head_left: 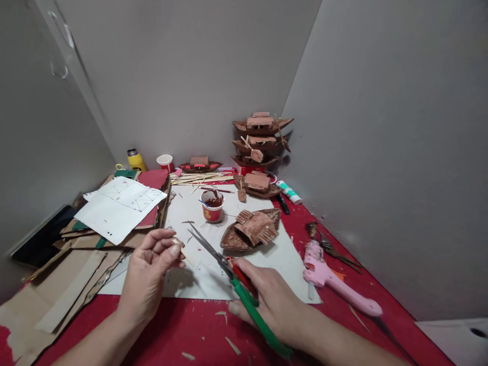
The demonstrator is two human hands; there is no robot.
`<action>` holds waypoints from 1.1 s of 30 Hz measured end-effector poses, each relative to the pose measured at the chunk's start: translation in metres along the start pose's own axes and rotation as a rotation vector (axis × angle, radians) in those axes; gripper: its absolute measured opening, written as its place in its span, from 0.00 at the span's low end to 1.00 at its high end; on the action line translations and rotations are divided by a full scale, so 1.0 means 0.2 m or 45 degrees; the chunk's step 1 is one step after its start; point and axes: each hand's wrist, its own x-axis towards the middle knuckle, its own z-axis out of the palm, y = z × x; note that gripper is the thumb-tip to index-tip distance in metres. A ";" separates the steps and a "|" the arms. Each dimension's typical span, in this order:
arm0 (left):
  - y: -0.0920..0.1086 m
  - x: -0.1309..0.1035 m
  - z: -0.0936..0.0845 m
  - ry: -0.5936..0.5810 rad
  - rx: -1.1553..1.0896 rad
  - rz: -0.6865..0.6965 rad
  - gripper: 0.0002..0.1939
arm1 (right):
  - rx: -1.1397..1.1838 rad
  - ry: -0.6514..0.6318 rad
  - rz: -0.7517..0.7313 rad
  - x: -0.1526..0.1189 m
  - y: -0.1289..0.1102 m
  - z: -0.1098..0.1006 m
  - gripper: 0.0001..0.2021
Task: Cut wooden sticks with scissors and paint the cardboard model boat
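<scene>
Your left hand [154,264] pinches a short pale strip [187,255], while your right hand [272,295] grasps slightly parted scissors [241,291], near that brown model boat [254,226]!

Dimly, diffusely lit; softly shadowed below left hand [155,260], near front edge of white paper [183,206]; stretched toward frame margins.

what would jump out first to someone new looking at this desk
Probably the green-and-red-handled scissors in the right hand, front and centre, near a small pale stick in the left hand. Next, the stack of brown model boats at the back right, and the bright pink glue gun at the right.
</scene>
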 end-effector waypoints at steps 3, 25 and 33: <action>-0.03 -0.04 0.00 -0.006 0.251 0.220 0.11 | 0.411 -0.050 0.027 -0.01 0.00 0.03 0.16; -0.11 -0.13 0.09 -0.672 0.410 -0.238 0.04 | 1.023 0.182 0.129 0.01 0.01 0.08 0.13; -0.18 -0.13 0.12 -0.869 -0.023 -0.651 0.14 | 0.963 0.136 0.094 -0.01 -0.01 0.15 0.14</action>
